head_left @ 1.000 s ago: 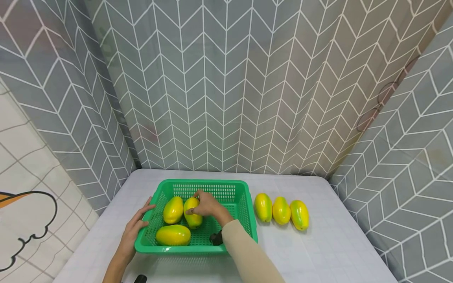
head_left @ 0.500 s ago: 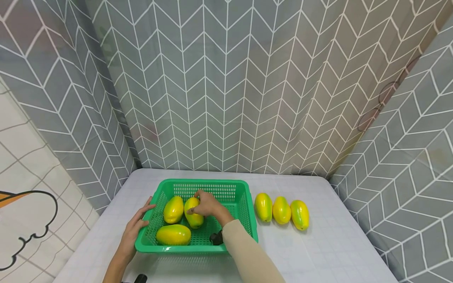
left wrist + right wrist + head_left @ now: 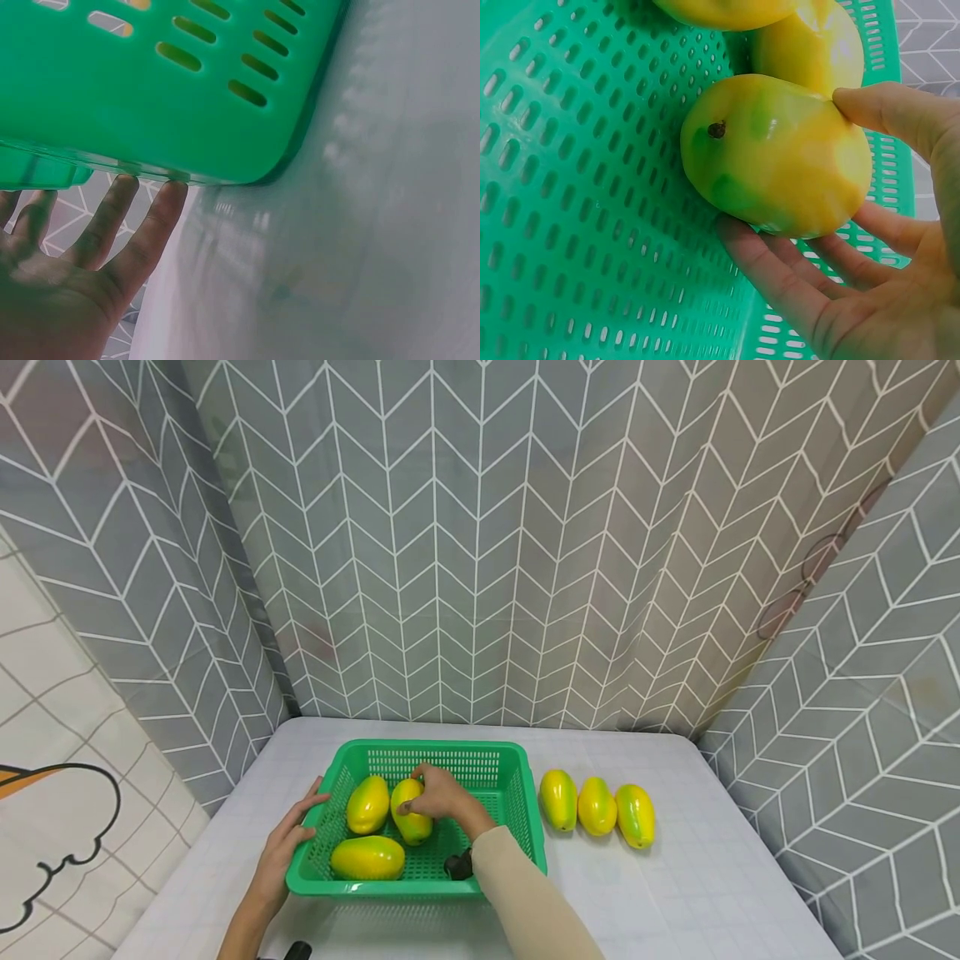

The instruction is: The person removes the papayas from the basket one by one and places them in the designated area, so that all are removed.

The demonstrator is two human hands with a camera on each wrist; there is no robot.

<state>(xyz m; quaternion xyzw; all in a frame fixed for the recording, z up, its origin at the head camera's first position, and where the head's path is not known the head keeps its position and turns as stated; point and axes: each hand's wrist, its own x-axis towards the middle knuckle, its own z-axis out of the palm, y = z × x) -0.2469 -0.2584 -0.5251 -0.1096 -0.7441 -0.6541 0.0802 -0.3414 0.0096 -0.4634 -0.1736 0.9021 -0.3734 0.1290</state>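
In the head view my right hand (image 3: 442, 793) reaches into the green plastic basket (image 3: 431, 888) and holds a yellow-green papaya (image 3: 413, 828). The right wrist view shows the thumb on one side of this fruit and the fingers under the other, its dark stem spot facing the camera. Two more papayas lie in the basket: one stands lengthwise on the left (image 3: 367, 806), the other lies crosswise in front (image 3: 367, 858). My left hand (image 3: 279, 852) is at the basket's left side; in the left wrist view its straight fingers (image 3: 154, 229) touch the green edge.
Three papayas (image 3: 597, 807) lie in a row on the white-covered table (image 3: 675, 902), right of the basket. Grey curtains (image 3: 480, 568) with white chevron lines stand behind and at the sides. Small black devices (image 3: 298, 950) sit near both wrists.
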